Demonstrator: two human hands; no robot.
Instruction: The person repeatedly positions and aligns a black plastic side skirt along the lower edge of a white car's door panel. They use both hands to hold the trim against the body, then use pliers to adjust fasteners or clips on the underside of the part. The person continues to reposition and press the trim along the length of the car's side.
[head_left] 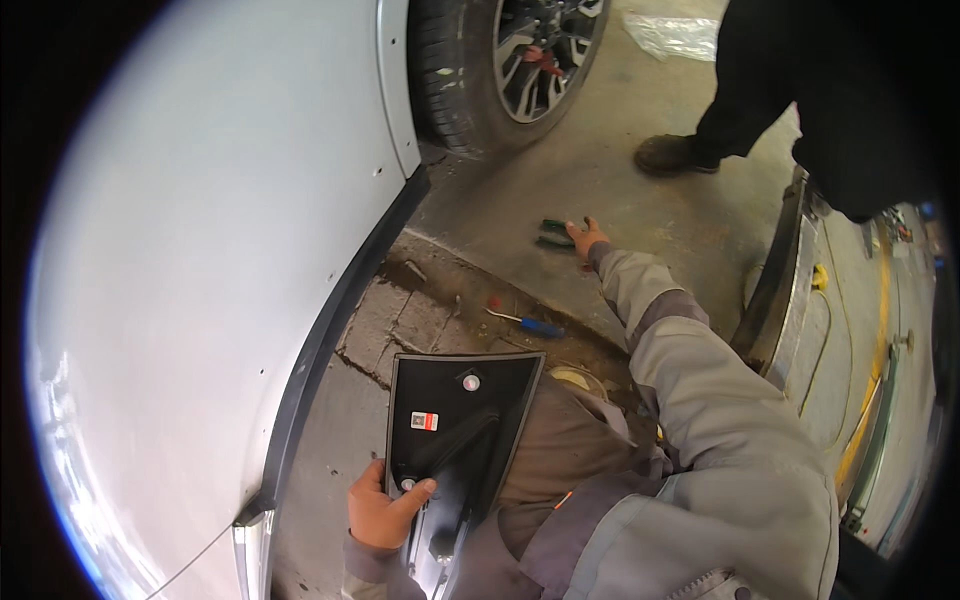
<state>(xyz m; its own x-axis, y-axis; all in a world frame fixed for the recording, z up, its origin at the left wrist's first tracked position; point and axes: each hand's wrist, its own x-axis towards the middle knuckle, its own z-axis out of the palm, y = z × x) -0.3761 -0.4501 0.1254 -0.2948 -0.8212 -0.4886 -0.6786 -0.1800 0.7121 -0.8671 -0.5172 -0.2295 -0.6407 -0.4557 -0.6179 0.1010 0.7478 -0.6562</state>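
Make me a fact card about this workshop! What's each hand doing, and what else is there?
Left hand: left hand holding a black panel with a small sticker
Right hand: right hand at green-handled pliers; grip unclear
On the ground: blue-handled tool with a thin metal shaft
Vehicle: pale body side, black tyre
Somebody else: dark shoe, dark trousers

Shot from a person's head through the left fisheye | Looking down and forward along the white car side [200, 270] | Set close, just to its right
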